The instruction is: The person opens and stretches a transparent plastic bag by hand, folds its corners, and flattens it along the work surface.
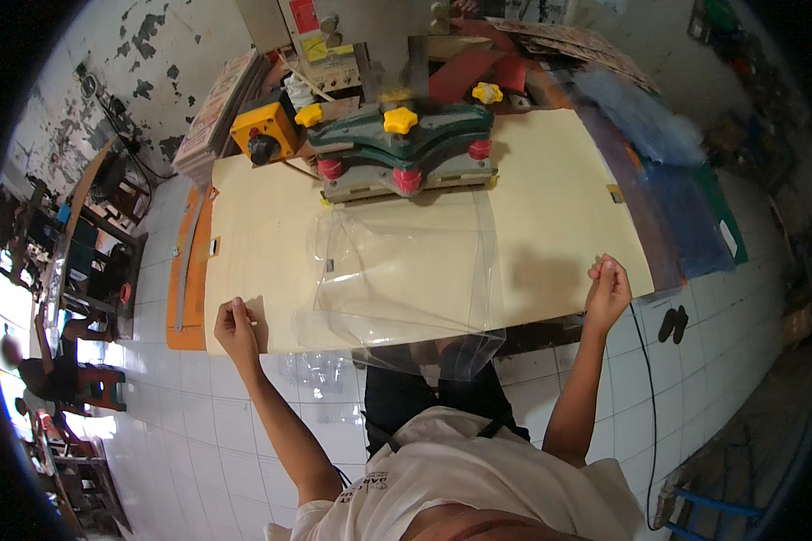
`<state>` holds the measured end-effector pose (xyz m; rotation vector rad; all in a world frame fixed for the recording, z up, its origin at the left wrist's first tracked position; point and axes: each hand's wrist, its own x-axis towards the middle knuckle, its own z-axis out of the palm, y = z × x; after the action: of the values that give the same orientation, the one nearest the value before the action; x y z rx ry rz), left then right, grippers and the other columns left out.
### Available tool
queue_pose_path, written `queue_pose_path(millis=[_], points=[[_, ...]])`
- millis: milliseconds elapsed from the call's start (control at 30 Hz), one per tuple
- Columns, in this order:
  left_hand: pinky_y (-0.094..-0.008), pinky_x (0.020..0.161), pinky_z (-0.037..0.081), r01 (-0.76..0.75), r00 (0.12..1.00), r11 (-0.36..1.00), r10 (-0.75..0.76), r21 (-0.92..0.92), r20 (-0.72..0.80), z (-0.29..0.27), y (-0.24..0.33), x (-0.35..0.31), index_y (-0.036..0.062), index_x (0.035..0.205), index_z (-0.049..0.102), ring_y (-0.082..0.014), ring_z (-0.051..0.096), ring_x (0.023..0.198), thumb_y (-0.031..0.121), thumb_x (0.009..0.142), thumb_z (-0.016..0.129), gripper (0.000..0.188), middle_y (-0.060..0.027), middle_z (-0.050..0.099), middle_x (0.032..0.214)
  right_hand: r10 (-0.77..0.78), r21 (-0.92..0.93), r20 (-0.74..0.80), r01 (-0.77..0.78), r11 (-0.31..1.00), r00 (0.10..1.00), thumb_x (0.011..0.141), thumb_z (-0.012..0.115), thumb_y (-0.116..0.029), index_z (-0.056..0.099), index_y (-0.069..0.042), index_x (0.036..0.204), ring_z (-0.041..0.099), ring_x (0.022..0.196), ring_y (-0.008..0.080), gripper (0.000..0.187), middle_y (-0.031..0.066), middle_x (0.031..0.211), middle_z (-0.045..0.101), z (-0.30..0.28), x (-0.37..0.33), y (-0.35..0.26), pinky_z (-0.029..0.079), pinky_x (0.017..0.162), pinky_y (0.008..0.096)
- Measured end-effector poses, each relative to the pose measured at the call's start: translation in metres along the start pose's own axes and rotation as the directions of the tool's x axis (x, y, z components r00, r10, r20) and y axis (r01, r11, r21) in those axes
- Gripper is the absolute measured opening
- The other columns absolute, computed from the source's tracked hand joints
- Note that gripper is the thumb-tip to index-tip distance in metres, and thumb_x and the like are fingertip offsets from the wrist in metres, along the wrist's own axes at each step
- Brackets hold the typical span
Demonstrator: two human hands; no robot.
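Note:
A clear plastic sheet [406,261] lies wrinkled on the cream work board [550,198]. Its far end meets the green press head [401,135], and its near end hangs over the board's front edge above my lap. My left hand [236,329] is by the board's front left corner, fingers curled in and nothing visible in them. Over at the front right edge, my right hand [610,288] is raised a little with fingers closed, also with nothing visible in them. Both hands are apart from the sheet. Yellow star knobs [401,120] and red round pieces [407,180] sit on the press.
An orange control box [263,132] with a black knob stands left of the press. Stacked printed sheets [216,117] lean behind it. Blue plastic sheets [668,207] are piled at the right. A black cable [648,388] runs down to the tiled floor. Someone sits far left.

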<state>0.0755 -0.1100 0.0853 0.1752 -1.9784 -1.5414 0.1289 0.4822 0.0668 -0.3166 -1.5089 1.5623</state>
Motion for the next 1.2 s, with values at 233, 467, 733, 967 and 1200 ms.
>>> queue_pose_path(millis=[233,467,733,967,1200], points=[[-0.0225,0.056,0.038,0.014,1.000,1.000,-0.014,-0.015,0.020,-0.001,0.006,-0.002,0.0013,0.078,0.058,-0.0075,0.048,0.061,0.022,0.095,0.059,0.027,-0.0007,0.053,0.065,0.059,-0.007,-0.010,-0.060,0.998,0.998,0.095,0.059,-0.017,0.064,0.005,0.102,0.060,0.078,0.0129,0.024,0.0101,0.091,0.065,0.000,0.000,0.001,0.053,0.072,0.0261],[-0.0239,0.056,0.038,0.025,0.999,0.999,-0.025,0.023,0.024,-0.003,0.012,-0.005,0.0009,0.076,0.056,-0.0089,0.047,0.060,0.026,0.099,0.051,0.034,-0.0014,0.052,0.064,0.031,0.054,0.039,-0.034,0.998,0.999,0.095,0.059,-0.017,0.064,0.008,0.102,0.058,0.073,0.0114,0.025,0.0076,0.083,0.062,-0.002,0.001,-0.002,0.051,0.068,0.0243],[-0.0249,0.056,0.040,0.077,0.997,0.983,-0.079,-0.167,-0.008,-0.004,0.005,-0.004,0.0005,0.079,0.057,-0.0109,0.050,0.061,0.032,0.100,0.047,0.040,-0.0028,0.053,0.066,0.063,0.013,0.018,-0.063,0.998,0.998,0.094,0.060,-0.016,0.064,0.008,0.101,0.058,0.073,0.0116,0.025,0.0086,0.084,0.063,0.001,0.001,-0.004,0.051,0.067,0.0245],[-0.0242,0.058,0.041,0.087,0.996,0.975,-0.082,-0.203,0.031,-0.006,0.003,-0.003,0.0005,0.081,0.057,-0.0103,0.050,0.063,0.032,0.100,0.047,0.038,-0.0034,0.054,0.070,0.078,0.003,0.001,-0.078,0.997,0.997,0.094,0.060,-0.012,0.064,0.007,0.101,0.058,0.074,0.0124,0.021,0.0103,0.088,0.064,0.001,0.002,-0.002,0.051,0.067,0.0249],[-0.0235,0.058,0.042,0.105,0.994,0.974,-0.099,-0.203,0.037,-0.006,0.003,-0.003,0.0003,0.080,0.057,-0.0108,0.050,0.064,0.031,0.101,0.047,0.038,-0.0031,0.054,0.071,0.043,0.073,0.033,-0.046,0.996,0.999,0.094,0.061,-0.013,0.064,0.007,0.102,0.057,0.073,0.0124,0.022,0.0096,0.086,0.064,-0.001,0.002,-0.001,0.052,0.067,0.0257]])
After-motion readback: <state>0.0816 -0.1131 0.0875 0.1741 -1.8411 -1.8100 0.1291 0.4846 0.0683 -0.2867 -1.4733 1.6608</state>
